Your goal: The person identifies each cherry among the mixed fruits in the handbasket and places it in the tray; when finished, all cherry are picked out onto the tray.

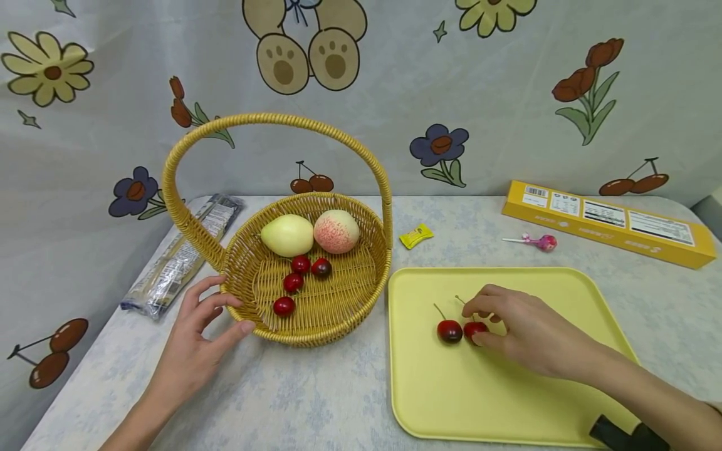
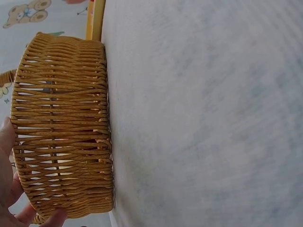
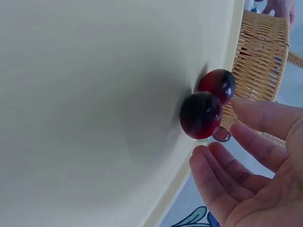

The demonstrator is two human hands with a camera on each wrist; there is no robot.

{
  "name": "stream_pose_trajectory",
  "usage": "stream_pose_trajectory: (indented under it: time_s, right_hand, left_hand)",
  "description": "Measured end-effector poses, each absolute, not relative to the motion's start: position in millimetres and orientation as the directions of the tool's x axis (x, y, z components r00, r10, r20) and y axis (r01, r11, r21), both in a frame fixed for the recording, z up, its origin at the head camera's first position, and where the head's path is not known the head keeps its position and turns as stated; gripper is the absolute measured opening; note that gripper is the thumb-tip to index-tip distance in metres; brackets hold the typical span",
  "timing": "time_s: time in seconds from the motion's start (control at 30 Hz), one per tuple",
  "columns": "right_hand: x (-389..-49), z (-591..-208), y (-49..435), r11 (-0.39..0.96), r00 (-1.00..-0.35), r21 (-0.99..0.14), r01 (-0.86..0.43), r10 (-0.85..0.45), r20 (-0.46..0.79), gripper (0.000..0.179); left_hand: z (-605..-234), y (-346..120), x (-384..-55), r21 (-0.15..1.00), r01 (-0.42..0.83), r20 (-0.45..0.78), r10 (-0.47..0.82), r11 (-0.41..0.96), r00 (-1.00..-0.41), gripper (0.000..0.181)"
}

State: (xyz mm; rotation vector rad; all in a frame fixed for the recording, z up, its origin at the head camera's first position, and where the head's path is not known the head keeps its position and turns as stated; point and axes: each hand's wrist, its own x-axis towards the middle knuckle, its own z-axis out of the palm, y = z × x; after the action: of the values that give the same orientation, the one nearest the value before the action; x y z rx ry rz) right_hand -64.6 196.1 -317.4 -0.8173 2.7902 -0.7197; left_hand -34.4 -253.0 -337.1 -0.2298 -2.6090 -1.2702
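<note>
My left hand [image 1: 194, 341] rests its spread fingertips and thumb against the near left rim of a woven basket [image 1: 366, 300] with a tall arched handle. In the basket lie a pale yellow-green fruit [image 1: 287, 235], a pink-speckled peach [image 1: 336, 232] and several dark red cherries [image 1: 284, 306]. My right hand [image 1: 524, 329] is over a yellow tray [image 1: 440, 401], thumb and fingers parted around a stemmed cherry [image 3: 201, 115]. A second stemmed cherry [image 1: 449, 331] sits close beside it on the tray. In the right wrist view, a gap shows between the fingers and the nearer cherry.
Behind the tray lie a yellow-wrapped candy [image 1: 416, 236], a lollipop [image 1: 543, 242] and a long yellow box [image 1: 609, 222]. A clear plastic packet [image 1: 183, 254] lies left of the basket. A printed cloth [image 1: 389, 100] hangs along the table's back edge.
</note>
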Motion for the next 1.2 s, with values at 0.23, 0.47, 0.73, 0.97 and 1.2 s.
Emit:
stream_pose_trajectory:
  time_s: [0.23, 0.47, 0.73, 0.97, 1.2]
  right_hand:
    - [-63.8, -306.0, 187.2, 0.711, -0.847, -0.505, -0.490, -0.525, 0.083, 0.026]
    - [-65.2, -290.9, 163.1, 0.632, -0.828, -0.560, -0.536, -0.522, 0.204, 0.027]
    - [-79.2, -282.8, 123.9, 0.520, -0.748, -0.564, -0.641, -0.587, 0.309, 0.024]
    - [-96.5, -276.8, 83.4, 0.430, -0.654, -0.547, -0.718, -0.686, 0.320, 0.025]
    - [-122.5, -279.2, 44.4, 0.443, -0.608, -0.508, -0.738, -0.763, 0.218, 0.030]
  left_hand:
    - [-336.4, -252.9, -34.1, 0.752, 0.239, 0.273, 0.039, 0.615, -0.961, 0.023]
    - [-336.5, -253.7, -34.5, 0.753, 0.236, 0.273, 0.035, 0.615, -0.961, 0.023]
    - [-336.8, -254.3, -34.9, 0.759, 0.245, 0.279, 0.038, 0.604, -0.959, 0.023]
    - [-336.7, -253.2, -35.6, 0.764, 0.248, 0.276, 0.046, 0.595, -0.960, 0.022]
    - [-336.3, -252.6, -35.4, 0.762, 0.244, 0.270, 0.048, 0.600, -0.962, 0.021]
